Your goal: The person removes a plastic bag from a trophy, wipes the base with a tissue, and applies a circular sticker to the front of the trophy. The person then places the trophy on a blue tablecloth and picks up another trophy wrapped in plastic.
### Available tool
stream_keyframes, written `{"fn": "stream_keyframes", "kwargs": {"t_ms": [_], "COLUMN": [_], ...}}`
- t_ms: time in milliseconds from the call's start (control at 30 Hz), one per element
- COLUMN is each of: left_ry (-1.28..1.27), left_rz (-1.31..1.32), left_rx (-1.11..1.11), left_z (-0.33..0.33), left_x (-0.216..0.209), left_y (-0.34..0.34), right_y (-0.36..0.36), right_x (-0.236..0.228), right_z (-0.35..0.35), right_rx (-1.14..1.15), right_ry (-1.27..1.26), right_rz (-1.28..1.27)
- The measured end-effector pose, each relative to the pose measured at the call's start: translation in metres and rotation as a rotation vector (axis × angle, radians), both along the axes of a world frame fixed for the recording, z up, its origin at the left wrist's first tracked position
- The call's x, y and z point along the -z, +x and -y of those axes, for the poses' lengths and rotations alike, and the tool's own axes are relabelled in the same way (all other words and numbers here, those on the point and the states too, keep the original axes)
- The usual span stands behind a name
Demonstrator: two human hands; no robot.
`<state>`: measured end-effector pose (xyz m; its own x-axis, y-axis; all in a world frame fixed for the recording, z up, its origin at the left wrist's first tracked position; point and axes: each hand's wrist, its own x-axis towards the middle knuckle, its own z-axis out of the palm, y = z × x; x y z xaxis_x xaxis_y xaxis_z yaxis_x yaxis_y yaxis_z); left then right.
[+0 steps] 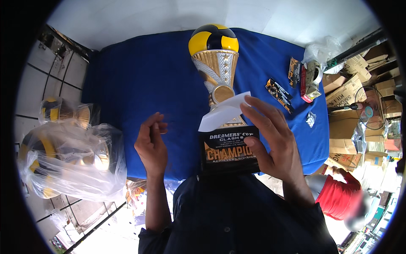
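Note:
A tall gold and silver trophy (228, 70), topped by a yellow and black volleyball (213, 39), lies or stands on the blue cloth before me. A black printed label (228, 148) covers the face of its base, nearest my body. My right hand (275, 142) has its fingertips at the edge of a curled white paper slip (224, 113), raised over the trophy's lower part. The thumb of that hand is over the label. Left of the trophy, my left hand (153, 146) hovers with fingers curled together, and nothing shows in it.
Blue cloth (148, 63) covers the table. At right lie two printed labels (279, 95), a tape roll in a box (312, 80) and a crumpled scrap (311, 119). Plastic-wrapped trophies (72, 156) sit at left. Cardboard boxes (344, 127) and a person in red (338, 197) are at right.

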<state>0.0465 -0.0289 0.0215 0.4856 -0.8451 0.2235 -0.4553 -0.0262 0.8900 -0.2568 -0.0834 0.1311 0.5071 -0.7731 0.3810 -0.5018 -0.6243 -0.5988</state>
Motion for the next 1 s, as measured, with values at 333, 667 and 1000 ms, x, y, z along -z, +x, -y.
{"fn": "stream_keyframes", "kwargs": {"t_ms": [333,667,1000], "left_ry": [-0.091,0.420,0.390], "left_rz": [0.070,0.815,0.901], "left_rx": [0.229,0.723,0.830], "left_z": [-0.033,-0.048,-0.026], "left_x": [-0.003,-0.069,-0.075], "left_y": [-0.023,-0.057,-0.088], "right_y": [-0.033,-0.057,-0.045], "right_x": [0.045,0.082,0.089], "right_z": [-0.012,-0.051,-0.054], "right_rx": [0.201,0.091,0.032], "right_ry": [0.162,0.536,0.735], "right_rz": [-0.045,0.312,0.608]}}
